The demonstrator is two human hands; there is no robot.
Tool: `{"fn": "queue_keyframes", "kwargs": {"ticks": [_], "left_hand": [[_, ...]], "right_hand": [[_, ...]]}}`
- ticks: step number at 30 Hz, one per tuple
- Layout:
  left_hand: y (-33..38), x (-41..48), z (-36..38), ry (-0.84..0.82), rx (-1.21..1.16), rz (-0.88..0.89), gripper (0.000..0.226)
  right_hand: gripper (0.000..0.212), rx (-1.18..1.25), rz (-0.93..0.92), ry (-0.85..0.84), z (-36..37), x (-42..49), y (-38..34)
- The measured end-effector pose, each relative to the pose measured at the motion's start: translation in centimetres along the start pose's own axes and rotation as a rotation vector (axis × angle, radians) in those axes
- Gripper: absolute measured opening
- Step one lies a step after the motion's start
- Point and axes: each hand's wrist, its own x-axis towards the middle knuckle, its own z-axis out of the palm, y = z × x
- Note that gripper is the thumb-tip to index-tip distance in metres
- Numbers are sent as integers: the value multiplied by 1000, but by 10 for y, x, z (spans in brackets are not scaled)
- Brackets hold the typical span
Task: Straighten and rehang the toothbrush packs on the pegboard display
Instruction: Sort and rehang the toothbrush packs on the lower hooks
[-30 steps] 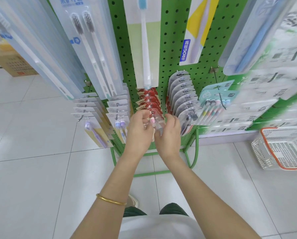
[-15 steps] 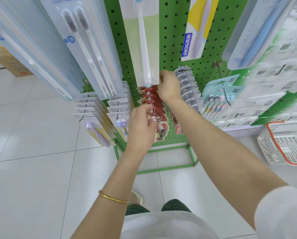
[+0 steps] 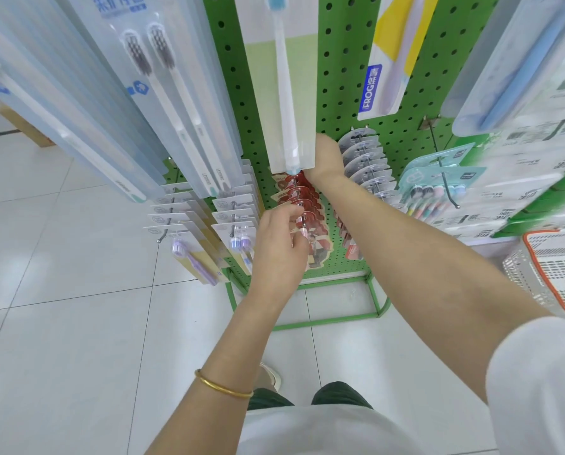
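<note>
A row of red-carded toothbrush packs (image 3: 302, 198) hangs on a peg of the green pegboard (image 3: 343, 77). My left hand (image 3: 279, 247) pinches the front red pack (image 3: 317, 251) at the peg's tip. My right hand (image 3: 327, 159) reaches in behind the row, close to the board; a tall white pack (image 3: 286, 93) hanging above hides its fingers. To the right of it hangs a row of grey-carded packs (image 3: 366, 165).
Rows of white-carded packs (image 3: 235, 208) hang to the left, a teal multi-brush pack (image 3: 435, 182) to the right. Long packs hang overhead on both sides. A white basket with an orange rim (image 3: 553, 270) stands on the floor at right. The stand's green foot frame (image 3: 376, 300) is below.
My right hand left the front pack and reached up and back behind the red row. My left hand stayed at the front pack.
</note>
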Motion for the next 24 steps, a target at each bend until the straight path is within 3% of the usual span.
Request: {"fn": "queue_keyframes", "kwargs": {"ticks": [3, 7, 15, 24], "left_hand": [[2, 0, 0, 17, -8, 6, 41], [7, 0, 3, 48, -15, 15, 42], [13, -7, 11, 183, -71, 56, 37], [29, -19, 25, 167, -117, 87, 37]], "right_hand": [[32, 88, 7, 65, 0, -4, 4], [11, 171, 0, 153, -7, -13, 12], [13, 159, 44, 316, -22, -50, 23], [12, 309, -63, 534, -50, -109, 31]]}}
